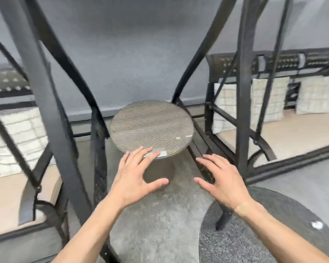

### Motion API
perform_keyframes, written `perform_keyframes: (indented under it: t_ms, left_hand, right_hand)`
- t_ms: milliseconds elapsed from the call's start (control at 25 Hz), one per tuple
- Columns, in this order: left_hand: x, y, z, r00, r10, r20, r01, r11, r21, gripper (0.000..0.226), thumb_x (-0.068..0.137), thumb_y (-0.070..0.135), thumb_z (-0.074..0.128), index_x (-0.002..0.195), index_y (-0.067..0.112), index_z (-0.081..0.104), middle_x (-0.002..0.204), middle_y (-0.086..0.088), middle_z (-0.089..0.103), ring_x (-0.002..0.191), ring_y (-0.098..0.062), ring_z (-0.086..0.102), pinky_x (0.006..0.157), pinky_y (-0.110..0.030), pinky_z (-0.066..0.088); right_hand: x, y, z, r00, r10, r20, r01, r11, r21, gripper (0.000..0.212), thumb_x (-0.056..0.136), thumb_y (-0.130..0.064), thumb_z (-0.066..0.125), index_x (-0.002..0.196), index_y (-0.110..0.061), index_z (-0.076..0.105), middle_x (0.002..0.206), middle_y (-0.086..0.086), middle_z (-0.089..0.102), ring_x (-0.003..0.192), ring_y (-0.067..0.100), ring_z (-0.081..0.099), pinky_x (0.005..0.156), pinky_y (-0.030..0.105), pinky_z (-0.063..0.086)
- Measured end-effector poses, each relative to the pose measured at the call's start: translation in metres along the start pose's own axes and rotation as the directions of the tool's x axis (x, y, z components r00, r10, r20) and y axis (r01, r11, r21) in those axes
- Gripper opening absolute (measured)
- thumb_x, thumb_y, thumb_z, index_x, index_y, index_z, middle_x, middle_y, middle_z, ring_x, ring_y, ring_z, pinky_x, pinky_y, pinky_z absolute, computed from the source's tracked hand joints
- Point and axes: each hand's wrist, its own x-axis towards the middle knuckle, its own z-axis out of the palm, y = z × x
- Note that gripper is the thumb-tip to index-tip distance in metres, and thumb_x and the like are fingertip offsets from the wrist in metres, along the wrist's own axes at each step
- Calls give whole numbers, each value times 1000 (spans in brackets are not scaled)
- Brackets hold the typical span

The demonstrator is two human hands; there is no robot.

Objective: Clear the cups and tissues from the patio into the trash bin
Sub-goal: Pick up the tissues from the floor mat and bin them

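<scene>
My left hand (134, 176) and my right hand (219, 179) are stretched out in front of me, both empty with fingers spread. They hover just short of a small round wicker side table (152, 124). The left fingertips overlap the table's near rim. Small pale scraps (180, 138) lie on the tabletop near its right edge, and a pale flat bit (162, 154) shows under the near rim. A small white crumpled tissue (316, 224) lies on the dark rug at the lower right. No cup or trash bin is in view.
Black metal swing frames (46, 103) stand left and right of the side table. Cushioned seats with checked pillows (268, 99) sit on both sides. A round dark shaggy rug (254, 238) covers the floor at the lower right. A grey wall (131, 54) runs behind.
</scene>
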Motion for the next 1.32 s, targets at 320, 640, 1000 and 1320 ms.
perform_keyframes:
  t_ms: [320, 640, 1000, 1320]
  left_hand:
    - [74, 171, 116, 916, 352, 191, -330, 934, -141, 81, 73, 88, 41, 142, 48, 30, 151, 21, 31, 144, -3, 13, 119, -47, 9]
    - [103, 345, 205, 796, 551, 251, -506, 833, -225, 82, 72, 89, 40, 142, 46, 31, 150, 19, 33, 143, -5, 18, 118, -48, 11]
    - [149, 461, 283, 667, 685, 294, -598, 727, -337, 80, 73, 88, 42, 141, 47, 32, 149, 19, 33, 142, -5, 22, 117, -51, 14]
    - [244, 519, 358, 608, 734, 302, -622, 677, -393, 81, 72, 88, 41, 142, 46, 32, 150, 19, 32, 142, -5, 21, 117, -52, 16]
  right_hand:
    - [-118, 137, -90, 936, 330, -123, -340, 938, -71, 60, 81, -66, 50, 135, -42, 42, 141, -16, 43, 136, 10, 31, 105, 41, 33]
    - [-227, 251, -157, 824, 537, -178, -553, 832, -51, 62, 82, -66, 50, 138, -41, 40, 145, -11, 42, 137, 13, 30, 108, 50, 33]
    - [-303, 332, -191, 623, 744, -241, -764, 645, 21, 67, 80, -71, 44, 140, -41, 37, 148, -11, 37, 138, 12, 27, 110, 52, 30]
    - [-296, 426, -215, 461, 833, -306, -870, 493, 32, 69, 79, -73, 43, 140, -41, 35, 149, -10, 36, 138, 13, 27, 111, 50, 28]
